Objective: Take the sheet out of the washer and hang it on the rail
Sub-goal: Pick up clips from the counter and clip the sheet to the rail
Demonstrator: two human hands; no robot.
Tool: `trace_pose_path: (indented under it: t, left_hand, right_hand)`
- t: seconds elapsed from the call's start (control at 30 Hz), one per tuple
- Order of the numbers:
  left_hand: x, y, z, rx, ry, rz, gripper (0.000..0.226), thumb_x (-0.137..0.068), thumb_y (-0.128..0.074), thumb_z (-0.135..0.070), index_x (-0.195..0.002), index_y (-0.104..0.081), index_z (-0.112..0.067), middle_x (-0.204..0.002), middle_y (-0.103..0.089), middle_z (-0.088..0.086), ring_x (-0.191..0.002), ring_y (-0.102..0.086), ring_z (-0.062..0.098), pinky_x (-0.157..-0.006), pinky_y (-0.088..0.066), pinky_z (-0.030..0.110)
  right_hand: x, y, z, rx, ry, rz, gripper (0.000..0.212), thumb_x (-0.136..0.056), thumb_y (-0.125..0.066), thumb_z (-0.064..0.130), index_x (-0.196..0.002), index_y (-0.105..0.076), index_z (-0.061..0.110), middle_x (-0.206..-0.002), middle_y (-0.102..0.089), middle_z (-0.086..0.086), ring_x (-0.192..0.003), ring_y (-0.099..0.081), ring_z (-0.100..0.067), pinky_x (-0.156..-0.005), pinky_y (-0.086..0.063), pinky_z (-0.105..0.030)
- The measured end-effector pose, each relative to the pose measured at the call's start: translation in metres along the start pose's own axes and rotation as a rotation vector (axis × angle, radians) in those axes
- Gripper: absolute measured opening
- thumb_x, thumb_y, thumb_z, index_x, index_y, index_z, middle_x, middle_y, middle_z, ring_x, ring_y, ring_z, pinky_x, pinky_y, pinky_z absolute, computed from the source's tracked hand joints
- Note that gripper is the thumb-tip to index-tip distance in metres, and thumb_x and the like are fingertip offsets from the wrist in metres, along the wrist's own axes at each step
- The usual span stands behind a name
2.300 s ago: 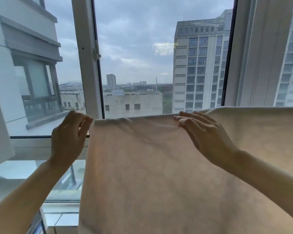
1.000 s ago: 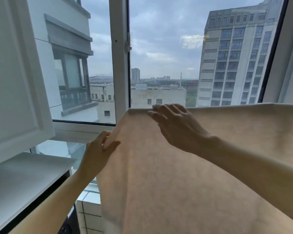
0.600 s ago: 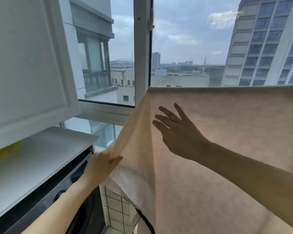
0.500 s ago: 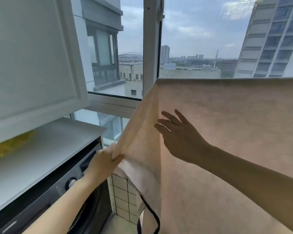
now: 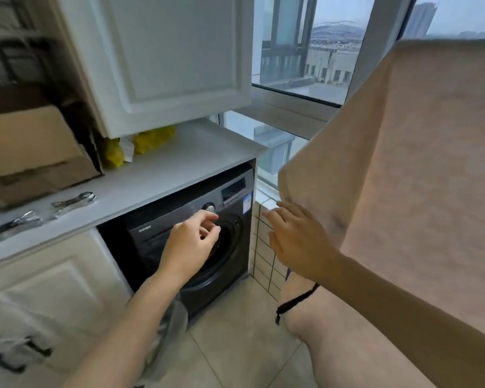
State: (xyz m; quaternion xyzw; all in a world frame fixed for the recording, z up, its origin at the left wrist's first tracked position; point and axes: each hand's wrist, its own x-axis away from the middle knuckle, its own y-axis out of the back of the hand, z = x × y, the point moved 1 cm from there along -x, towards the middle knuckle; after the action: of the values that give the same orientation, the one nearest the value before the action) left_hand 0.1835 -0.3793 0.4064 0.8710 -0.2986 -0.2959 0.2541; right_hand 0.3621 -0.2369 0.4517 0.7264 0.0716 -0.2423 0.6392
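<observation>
Now the beige sheet (image 5: 420, 169) hangs on the right side, in front of the window (image 5: 305, 51). Its top edge lies straight near the upper border, and the cloth hides what it hangs over. A black cord (image 5: 294, 301) hangs from its lower part, above the tiled floor (image 5: 235, 345).

The right hand (image 5: 297, 239) is released, with the fingers straight and spread, just under the folded left corner of the sheet; I cannot tell if it touches the cloth. The left hand (image 5: 189, 245) is in front of the dark washer (image 5: 233, 191), near its round door, with fingers loosely bent and grasping nothing.

The washer stands under a white counter (image 5: 163, 175). On the counter lie a cardboard box (image 5: 31, 152), yellow bags (image 5: 151, 138) and metal wrenches (image 5: 73, 201). A white cabinet door (image 5: 168, 54) is above them.
</observation>
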Motion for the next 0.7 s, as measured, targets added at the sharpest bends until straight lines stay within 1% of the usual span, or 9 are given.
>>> trace_pose_path:
  t: [0.03, 0.1, 0.17, 0.23, 0.33, 0.5, 0.63, 0.7]
  left_hand:
    - [0.010, 0.007, 0.006, -0.005, 0.032, -0.030, 0.016, -0.086, -0.066, -0.029, -0.099, -0.063, -0.039, -0.078, -0.065, -0.020, -0.076, -0.061, -0.006, -0.063, -0.046, 0.008]
    - [0.031, 0.020, 0.019, -0.034, 0.101, -0.078, 0.016, -0.086, -0.066, -0.026, -0.097, -0.064, -0.036, -0.076, -0.065, -0.018, -0.072, -0.061, -0.003, -0.066, -0.050, 0.016]
    - [0.053, 0.034, 0.033, -0.095, 0.176, -0.113, 0.016, -0.086, -0.066, -0.024, -0.098, -0.065, -0.033, -0.075, -0.064, -0.018, -0.070, -0.061, -0.002, -0.069, -0.053, 0.024]
    - [0.077, 0.050, 0.048, -0.161, 0.254, -0.125, 0.016, -0.087, -0.064, -0.024, -0.102, -0.065, -0.031, -0.078, -0.063, -0.018, -0.073, -0.060, -0.001, -0.071, -0.054, 0.027]
    - [0.107, 0.078, 0.071, -0.250, 0.358, -0.152, 0.018, -0.090, -0.060, -0.025, -0.107, -0.064, -0.028, -0.081, -0.065, -0.015, -0.078, -0.063, 0.010, -0.073, -0.056, 0.033]
    - [0.144, 0.125, 0.107, -0.324, 0.475, -0.189, 0.019, -0.093, -0.058, -0.026, -0.111, -0.062, -0.025, -0.090, -0.066, -0.011, -0.084, -0.064, 0.011, -0.076, -0.057, 0.036]
    - [0.154, 0.160, 0.139, -0.354, 0.515, -0.234, 0.019, -0.092, -0.060, -0.025, -0.111, -0.062, -0.023, -0.088, -0.063, -0.013, -0.081, -0.062, 0.008, -0.074, -0.056, 0.031]
    - [0.153, 0.175, 0.157, -0.360, 0.535, -0.229, 0.021, -0.093, -0.059, -0.026, -0.113, -0.061, -0.024, -0.091, -0.062, -0.013, -0.082, -0.062, 0.007, -0.073, -0.056, 0.031]
  right_hand:
    - [-0.001, -0.007, 0.010, -0.034, 0.034, -0.004, 0.032, -0.088, -0.062, 0.016, -0.119, -0.064, 0.008, -0.113, -0.069, -0.007, -0.117, -0.058, -0.026, -0.104, -0.043, -0.042]
    - [-0.005, -0.021, 0.030, -0.091, 0.086, -0.002, 0.034, -0.087, -0.065, 0.018, -0.119, -0.064, 0.007, -0.111, -0.070, -0.008, -0.114, -0.060, -0.028, -0.101, -0.047, -0.043]
    - [-0.010, -0.036, 0.050, -0.136, 0.101, 0.028, 0.036, -0.090, -0.063, 0.021, -0.124, -0.061, 0.008, -0.116, -0.068, -0.008, -0.118, -0.058, -0.028, -0.103, -0.043, -0.041]
    - [-0.017, -0.051, 0.070, -0.181, 0.122, 0.073, 0.038, -0.094, -0.057, 0.024, -0.128, -0.059, 0.009, -0.122, -0.065, -0.008, -0.123, -0.054, -0.028, -0.105, -0.041, -0.040]
    - [-0.032, -0.073, 0.104, -0.232, 0.177, 0.139, 0.038, -0.096, -0.051, 0.026, -0.131, -0.056, 0.010, -0.125, -0.063, -0.006, -0.122, -0.053, -0.027, -0.104, -0.041, -0.037]
    - [-0.064, -0.100, 0.170, -0.326, 0.229, 0.239, 0.041, -0.098, -0.045, 0.025, -0.136, -0.049, 0.011, -0.129, -0.058, -0.005, -0.124, -0.048, -0.026, -0.102, -0.038, -0.034]
    - [-0.092, -0.115, 0.213, -0.346, 0.246, 0.302, 0.038, -0.099, -0.044, 0.025, -0.133, -0.049, 0.011, -0.125, -0.059, -0.006, -0.121, -0.048, -0.027, -0.098, -0.040, -0.034]
    - [-0.108, -0.124, 0.229, -0.335, 0.252, 0.344, 0.035, -0.098, -0.043, 0.025, -0.130, -0.049, 0.010, -0.123, -0.059, -0.006, -0.119, -0.048, -0.027, -0.096, -0.042, -0.035]
